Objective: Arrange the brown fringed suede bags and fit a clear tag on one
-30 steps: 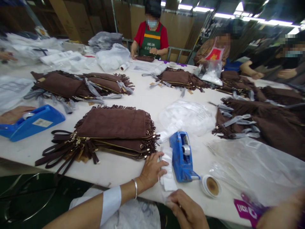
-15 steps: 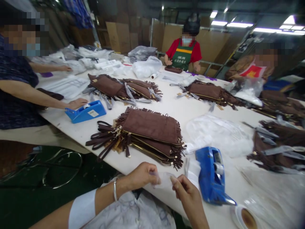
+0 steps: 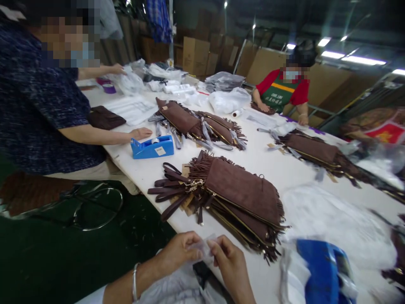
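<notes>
My left hand [image 3: 179, 253] and my right hand [image 3: 229, 261] meet at the near table edge, both pinching a small clear plastic bag [image 3: 205, 249] between their fingertips. Just beyond them lies a stack of brown fringed suede pouches [image 3: 240, 194] with dark straps trailing off to its left. A blue tape dispenser [image 3: 322, 270] sits to the right of my hands, blurred. A silver bangle is on my left wrist.
A white table [image 3: 256, 158] carries more pouch stacks [image 3: 199, 124] and plastic bags [image 3: 329, 219]. A person at left rests a hand by a second blue tape dispenser [image 3: 152, 147]. Another person in a green apron [image 3: 281, 93] works at the far side. A round stool frame [image 3: 95, 202] stands on the green floor.
The view has swung left. My left hand left the white sheet on the table, and both hands came together at the table edge, holding the small clear bag.
</notes>
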### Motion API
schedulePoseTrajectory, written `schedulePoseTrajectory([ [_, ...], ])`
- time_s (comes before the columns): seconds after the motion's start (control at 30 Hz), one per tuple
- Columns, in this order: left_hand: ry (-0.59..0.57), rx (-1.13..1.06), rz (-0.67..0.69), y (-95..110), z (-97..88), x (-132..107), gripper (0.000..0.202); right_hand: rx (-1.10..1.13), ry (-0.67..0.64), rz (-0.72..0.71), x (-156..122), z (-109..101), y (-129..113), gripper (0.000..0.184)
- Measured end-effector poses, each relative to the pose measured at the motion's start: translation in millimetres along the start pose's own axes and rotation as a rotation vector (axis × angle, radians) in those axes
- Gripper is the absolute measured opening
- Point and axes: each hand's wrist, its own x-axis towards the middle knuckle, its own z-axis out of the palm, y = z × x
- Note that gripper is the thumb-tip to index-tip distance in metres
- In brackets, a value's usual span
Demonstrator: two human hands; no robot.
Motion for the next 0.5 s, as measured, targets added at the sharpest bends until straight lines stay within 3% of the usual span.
schedulePoseTrajectory([
  [0.1, 0.025, -0.120, 0.014, 7.5, -16.3, 6.4, 0.046, -0.060, 0.012, -0.018, 24.9, 9.2, -19.0, 0.037],
  [0.2, 0.128, -0.081, 0.057, 15.5, -32.1, 10.0, 0.046, -0.120, 0.222, -0.052, 51.1, 14.0, -29.9, 0.042],
  [0.3, 0.244, 0.009, 0.080, 12.7, -49.2, 13.1, 0.052, -0.208, 0.369, -0.111, 72.0, 24.7, -30.7, 0.050],
  [0.43, 0.229, 0.036, 0.090, 1.8, -70.7, 28.7, 0.064, -0.298, 0.569, -0.062, 93.9, 42.9, -23.5, 0.042],
  [0.5, 0.257, 0.056, 0.117, 5.4, -75.7, 32.2, 0.064, -0.310, 0.593, -0.067, 97.9, 44.8, -24.6, 0.038],
])
